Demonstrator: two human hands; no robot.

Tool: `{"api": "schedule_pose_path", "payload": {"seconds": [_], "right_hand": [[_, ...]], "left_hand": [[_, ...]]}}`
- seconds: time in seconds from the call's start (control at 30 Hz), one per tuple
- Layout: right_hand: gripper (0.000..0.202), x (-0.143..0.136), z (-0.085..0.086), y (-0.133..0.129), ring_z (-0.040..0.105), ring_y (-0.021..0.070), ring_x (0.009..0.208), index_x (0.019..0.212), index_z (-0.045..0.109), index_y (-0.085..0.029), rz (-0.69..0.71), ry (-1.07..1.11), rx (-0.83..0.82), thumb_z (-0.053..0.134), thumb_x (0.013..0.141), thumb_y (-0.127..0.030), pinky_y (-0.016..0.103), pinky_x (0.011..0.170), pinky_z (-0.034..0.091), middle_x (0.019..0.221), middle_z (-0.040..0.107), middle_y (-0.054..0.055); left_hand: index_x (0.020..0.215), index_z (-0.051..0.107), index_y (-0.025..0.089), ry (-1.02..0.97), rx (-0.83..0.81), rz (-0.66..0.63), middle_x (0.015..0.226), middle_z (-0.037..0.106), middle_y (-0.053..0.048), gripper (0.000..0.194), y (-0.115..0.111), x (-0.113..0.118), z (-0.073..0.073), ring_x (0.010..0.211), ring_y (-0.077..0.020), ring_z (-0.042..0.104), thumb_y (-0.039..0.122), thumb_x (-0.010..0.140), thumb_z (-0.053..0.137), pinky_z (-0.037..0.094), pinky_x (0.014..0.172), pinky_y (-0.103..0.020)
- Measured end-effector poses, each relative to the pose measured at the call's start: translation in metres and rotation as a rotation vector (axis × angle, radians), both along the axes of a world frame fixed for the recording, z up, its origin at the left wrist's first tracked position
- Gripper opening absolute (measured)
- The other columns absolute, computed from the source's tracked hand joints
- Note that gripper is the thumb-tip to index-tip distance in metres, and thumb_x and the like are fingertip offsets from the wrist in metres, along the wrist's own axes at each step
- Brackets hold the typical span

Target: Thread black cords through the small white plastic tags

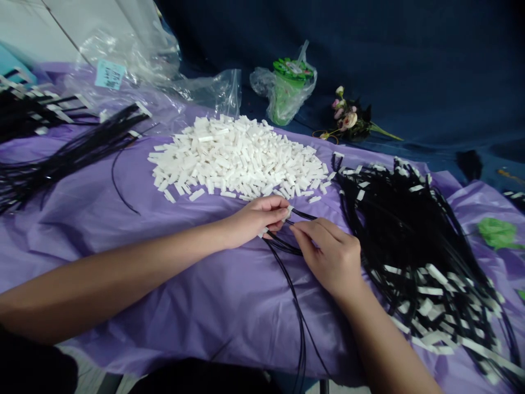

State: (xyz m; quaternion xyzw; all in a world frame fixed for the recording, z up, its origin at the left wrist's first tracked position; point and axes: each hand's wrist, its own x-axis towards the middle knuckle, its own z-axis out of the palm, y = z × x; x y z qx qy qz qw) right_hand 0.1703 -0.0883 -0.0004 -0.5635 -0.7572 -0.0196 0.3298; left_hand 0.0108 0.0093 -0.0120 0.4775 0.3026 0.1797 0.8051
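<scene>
My left hand (pixel 268 216) is closed in a pinch on a small white connector (pixel 288 212) with black wires running out of it to the right. A second white piece (pixel 263 232) shows under the same hand, with black wires (pixel 292 287) hanging from it over the front of the table. Close by on the right, my right hand (pixel 330 251) pinches a thin black wire (pixel 289 222) just short of the connector. The fingertips of the two hands almost meet. Behind them lies a broad heap of loose white connectors (pixel 238 156).
Purple sheeting (pixel 197 306) covers the table. Black wires with white ends (pixel 394 219) pile up at the right, and another bundle (pixel 61 158) lies left. Further back are a clear plastic bag (pixel 205 90), a green cup in plastic (pixel 285 93) and artificial flowers (pixel 348 117).
</scene>
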Motion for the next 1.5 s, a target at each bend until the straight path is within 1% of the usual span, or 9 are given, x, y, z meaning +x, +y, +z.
{"api": "schedule_pose_path", "payload": {"seconds": [0.13,0.23,0.33,0.5,0.63,0.8,0.93,1.13,1.5], "right_hand": [[0.01,0.001,0.006,-0.001,0.064,0.0145,0.072,0.094,0.066,-0.018,-0.021,-0.02,0.023,0.061,0.087,-0.015,0.025,0.069,0.051,0.082,0.068,0.005],[0.015,0.002,0.018,-0.006,0.063,0.0158,0.076,0.095,0.067,-0.019,-0.083,-0.031,0.172,0.068,0.081,-0.014,0.027,0.069,0.051,0.089,0.065,0.007],[0.016,0.003,0.029,-0.013,0.059,0.0152,0.071,0.087,0.067,-0.017,-0.074,0.003,0.264,0.073,0.074,-0.01,0.027,0.066,0.049,0.08,0.063,0.006],[0.006,0.002,0.029,-0.019,0.055,0.0102,0.052,0.079,0.064,-0.017,0.134,-0.008,-0.122,0.066,0.083,-0.02,0.023,0.053,0.042,0.062,0.061,-0.001],[0.016,-0.002,0.023,-0.017,0.063,0.014,0.062,0.085,0.067,-0.019,0.092,-0.051,-0.424,0.055,0.091,-0.028,0.024,0.058,0.043,0.071,0.066,0.001],[0.019,-0.004,0.021,-0.013,0.064,0.0162,0.076,0.093,0.066,-0.024,0.056,0.108,-0.652,0.048,0.094,-0.028,0.025,0.066,0.044,0.085,0.068,0.001],[0.016,-0.008,0.016,-0.01,0.063,0.0159,0.08,0.097,0.067,-0.026,0.03,0.192,-0.676,0.052,0.092,-0.027,0.025,0.069,0.042,0.092,0.068,-0.001],[0.019,-0.013,0.012,-0.009,0.051,0.0105,0.058,0.087,0.067,-0.022,0.015,0.357,-0.686,0.05,0.092,-0.029,0.023,0.054,0.035,0.071,0.064,-0.003],[0.018,-0.016,0.012,-0.007,0.044,0.0099,0.055,0.08,0.061,-0.018,-0.068,0.534,-0.771,0.05,0.089,-0.03,0.022,0.052,0.033,0.064,0.053,-0.002]], "left_hand": [[0.082,0.053,0.019,-0.011,-0.002,0.012,0.064,0.044,0.004,0.018,0.0,0.0,0.001,0.054,-0.006,0.039,0.035,0.083,0.06,0.033,0.049,-0.017],[0.079,0.05,0.019,-0.027,-0.032,0.054,0.062,0.043,0.005,0.019,0.002,0.001,0.003,0.052,-0.0058,0.038,0.033,0.082,0.061,0.033,0.046,-0.015],[0.076,0.047,0.019,-0.04,-0.102,0.113,0.063,0.042,0.005,0.021,0.003,0.001,0.006,0.051,-0.0054,0.037,0.032,0.082,0.062,0.034,0.044,-0.015],[0.071,0.044,0.017,-0.075,-0.17,0.199,0.066,0.044,0.003,0.023,0.004,0.003,0.01,0.051,-0.0045,0.04,0.028,0.083,0.061,0.029,0.042,-0.013],[0.071,0.044,0.016,-0.094,-0.18,0.21,0.068,0.045,0.003,0.022,0.004,0.003,0.011,0.053,-0.0045,0.041,0.024,0.082,0.061,0.029,0.042,-0.013],[0.071,0.044,0.016,-0.098,-0.203,0.226,0.068,0.045,0.002,0.019,0.005,0.003,0.011,0.052,-0.0046,0.04,0.021,0.084,0.058,0.03,0.042,-0.013],[0.072,0.045,0.017,-0.111,-0.211,0.25,0.068,0.045,0.003,0.019,0.005,0.003,0.011,0.052,-0.0046,0.04,0.022,0.085,0.057,0.03,0.042,-0.013],[0.071,0.043,0.017,-0.169,-0.211,0.274,0.068,0.044,0.003,0.021,0.004,0.002,0.012,0.052,-0.0046,0.04,0.022,0.084,0.058,0.032,0.043,-0.012],[0.071,0.044,0.017,-0.178,-0.218,0.249,0.068,0.045,0.003,0.02,0.003,0.001,0.012,0.053,-0.0046,0.04,0.022,0.084,0.058,0.032,0.044,-0.013]]}}
